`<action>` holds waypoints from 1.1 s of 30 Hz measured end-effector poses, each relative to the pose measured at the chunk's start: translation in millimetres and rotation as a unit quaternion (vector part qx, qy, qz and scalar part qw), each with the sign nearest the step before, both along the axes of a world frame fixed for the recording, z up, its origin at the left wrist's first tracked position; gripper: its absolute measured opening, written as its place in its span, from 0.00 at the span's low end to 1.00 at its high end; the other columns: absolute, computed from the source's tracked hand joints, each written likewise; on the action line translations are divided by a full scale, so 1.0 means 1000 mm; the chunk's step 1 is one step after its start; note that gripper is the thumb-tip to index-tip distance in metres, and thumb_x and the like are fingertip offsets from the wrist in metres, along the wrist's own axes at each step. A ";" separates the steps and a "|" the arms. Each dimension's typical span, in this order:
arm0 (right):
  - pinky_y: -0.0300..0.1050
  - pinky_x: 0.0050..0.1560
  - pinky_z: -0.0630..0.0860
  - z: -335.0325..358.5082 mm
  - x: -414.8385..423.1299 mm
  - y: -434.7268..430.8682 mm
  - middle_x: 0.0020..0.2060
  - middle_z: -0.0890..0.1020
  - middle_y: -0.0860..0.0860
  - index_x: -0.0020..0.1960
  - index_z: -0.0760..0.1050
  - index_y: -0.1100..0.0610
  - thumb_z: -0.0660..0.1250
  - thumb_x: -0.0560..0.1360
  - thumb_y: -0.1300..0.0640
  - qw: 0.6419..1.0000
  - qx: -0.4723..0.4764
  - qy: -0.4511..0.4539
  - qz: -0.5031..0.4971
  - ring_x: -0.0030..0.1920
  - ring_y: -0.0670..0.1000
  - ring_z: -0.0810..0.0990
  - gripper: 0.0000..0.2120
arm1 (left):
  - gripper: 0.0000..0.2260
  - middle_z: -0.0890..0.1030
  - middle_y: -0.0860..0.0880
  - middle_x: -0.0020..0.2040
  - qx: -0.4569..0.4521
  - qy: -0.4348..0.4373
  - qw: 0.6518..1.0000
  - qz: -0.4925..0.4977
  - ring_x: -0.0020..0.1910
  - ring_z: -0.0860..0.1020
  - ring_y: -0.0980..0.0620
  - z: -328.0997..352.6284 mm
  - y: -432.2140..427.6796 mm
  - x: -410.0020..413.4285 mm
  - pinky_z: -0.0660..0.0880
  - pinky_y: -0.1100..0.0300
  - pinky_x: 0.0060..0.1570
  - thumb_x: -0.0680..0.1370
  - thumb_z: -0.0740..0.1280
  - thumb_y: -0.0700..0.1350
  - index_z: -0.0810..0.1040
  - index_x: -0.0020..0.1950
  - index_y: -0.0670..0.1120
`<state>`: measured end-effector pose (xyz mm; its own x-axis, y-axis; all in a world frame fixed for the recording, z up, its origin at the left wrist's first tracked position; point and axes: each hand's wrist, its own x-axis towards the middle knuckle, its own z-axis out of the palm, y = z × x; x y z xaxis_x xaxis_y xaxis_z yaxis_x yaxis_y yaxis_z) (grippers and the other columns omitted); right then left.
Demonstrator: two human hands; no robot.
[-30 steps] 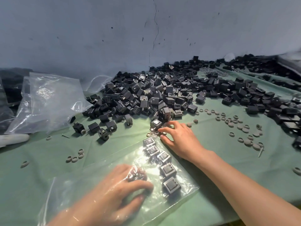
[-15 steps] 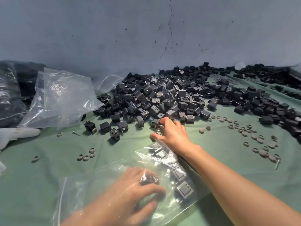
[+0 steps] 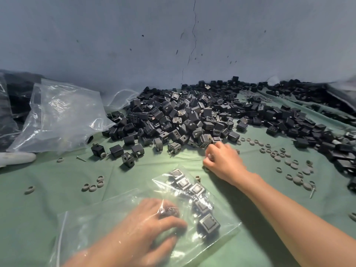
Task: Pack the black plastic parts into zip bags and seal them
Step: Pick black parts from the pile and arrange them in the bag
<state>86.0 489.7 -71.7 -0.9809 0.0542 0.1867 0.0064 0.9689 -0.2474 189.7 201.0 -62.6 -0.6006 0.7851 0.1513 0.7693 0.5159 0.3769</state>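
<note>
The zip bag (image 3: 92,228) lies flat on the near green cloth (image 3: 34,218). Its long side runs from near left to far right, with the zip edge at the left. A row of black parts (image 3: 196,189) fills its right end. The left hand (image 3: 142,226) is inside, its fingers bent over one dark part; I cannot tell if it grips. The right hand (image 3: 223,160) curls at the near edge of the pile (image 3: 183,116); what it holds is hidden.

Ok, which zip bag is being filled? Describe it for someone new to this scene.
On the green cloth, look nearer than the pile of black parts by the wall, at the bottom centre. A clear zip bag lies flat there, the left hand showing through its plastic. Unlike the crumpled bag at left, it holds a row of black parts.
</note>
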 end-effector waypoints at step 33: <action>0.51 0.60 0.71 0.017 0.045 0.045 0.56 0.77 0.51 0.59 0.77 0.49 0.60 0.82 0.49 0.996 0.084 -0.012 -0.023 0.57 0.54 0.74 0.10 | 0.19 0.49 0.77 0.66 0.024 -0.208 0.978 -0.019 0.65 0.44 0.85 0.023 0.069 0.027 0.33 0.80 0.65 0.85 0.58 0.46 0.57 0.66 0.69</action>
